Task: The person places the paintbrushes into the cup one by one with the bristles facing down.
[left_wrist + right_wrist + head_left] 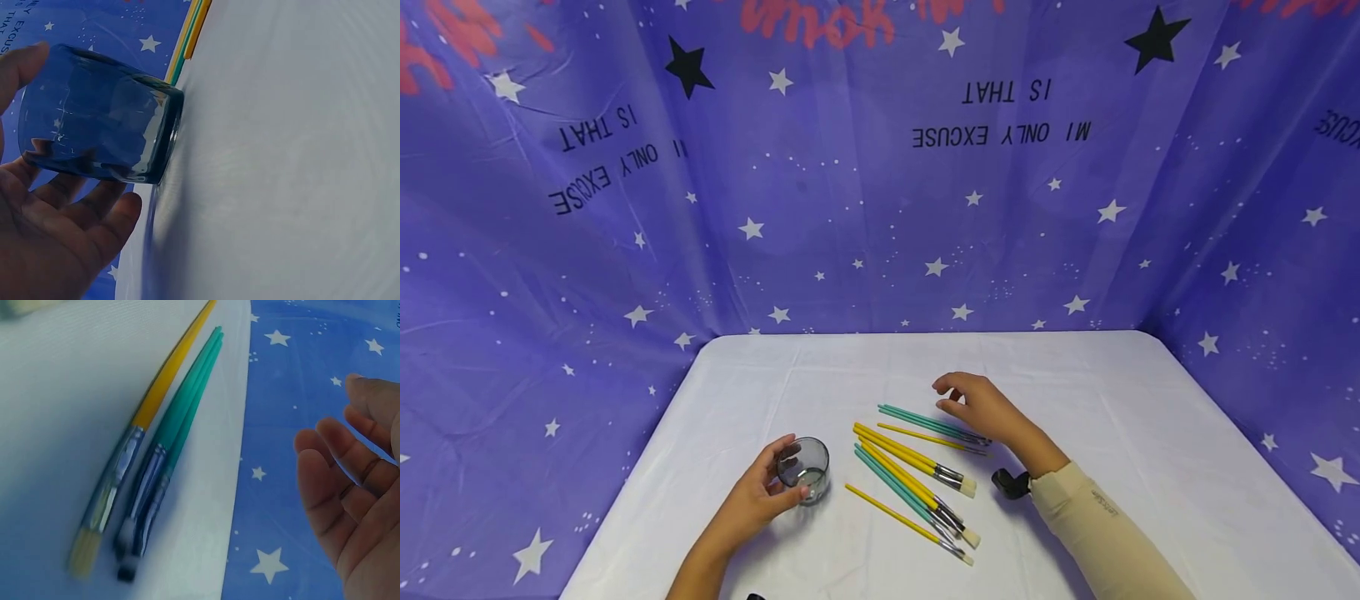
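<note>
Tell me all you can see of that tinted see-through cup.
The tinted see-through cup looks like glass, smoky grey from the head, bluer from the left wrist. It has a round open rim, smooth shiny walls and a thick base. It seems empty and roughly upright, on or just above the white table. The left hand holds it, thumb and fingers on opposite sides, left of the yellow and green paintbrushes.
</note>
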`<state>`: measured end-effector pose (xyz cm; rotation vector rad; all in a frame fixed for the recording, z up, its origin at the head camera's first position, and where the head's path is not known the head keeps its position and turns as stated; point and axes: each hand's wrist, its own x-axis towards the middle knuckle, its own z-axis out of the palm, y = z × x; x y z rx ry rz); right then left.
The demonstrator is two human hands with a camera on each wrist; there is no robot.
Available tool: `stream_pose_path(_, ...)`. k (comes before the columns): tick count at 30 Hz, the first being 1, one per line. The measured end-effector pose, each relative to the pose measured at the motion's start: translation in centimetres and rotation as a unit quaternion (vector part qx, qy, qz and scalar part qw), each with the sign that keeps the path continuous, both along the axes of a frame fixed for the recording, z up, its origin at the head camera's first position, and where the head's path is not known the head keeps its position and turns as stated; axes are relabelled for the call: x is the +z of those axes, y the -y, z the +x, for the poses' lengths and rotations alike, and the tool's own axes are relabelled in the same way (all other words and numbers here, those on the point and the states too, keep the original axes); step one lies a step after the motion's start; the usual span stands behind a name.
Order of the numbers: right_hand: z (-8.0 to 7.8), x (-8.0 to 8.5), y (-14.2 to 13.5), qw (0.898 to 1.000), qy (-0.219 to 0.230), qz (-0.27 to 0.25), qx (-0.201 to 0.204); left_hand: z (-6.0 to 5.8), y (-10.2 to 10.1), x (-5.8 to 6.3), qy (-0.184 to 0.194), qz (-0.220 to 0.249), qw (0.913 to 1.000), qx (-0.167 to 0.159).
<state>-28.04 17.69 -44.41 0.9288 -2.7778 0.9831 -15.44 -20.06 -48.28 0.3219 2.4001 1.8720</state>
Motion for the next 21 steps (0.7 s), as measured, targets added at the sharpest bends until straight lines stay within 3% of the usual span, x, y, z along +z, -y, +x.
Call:
stream_pose_path(9,-1.9,-1.4,1.3,0.997,0.076,-0.016,0.002,0.1,0.0,-0.7,0.012,0.008,0.9999,-0.006)
stream_pose_path(16,-3.6,-1.8,2.8,0.996,0.085,-0.012,0.026,0.2,0.0,-0.7,0.035,0.010,0.9992,0.017)
stream_pose_path(21,-4.4,-1.9,3.5,0.994,0.100,-0.010,0.050,0.3,-0.1,-0.7,0.041,0.014,0.9989,0.017)
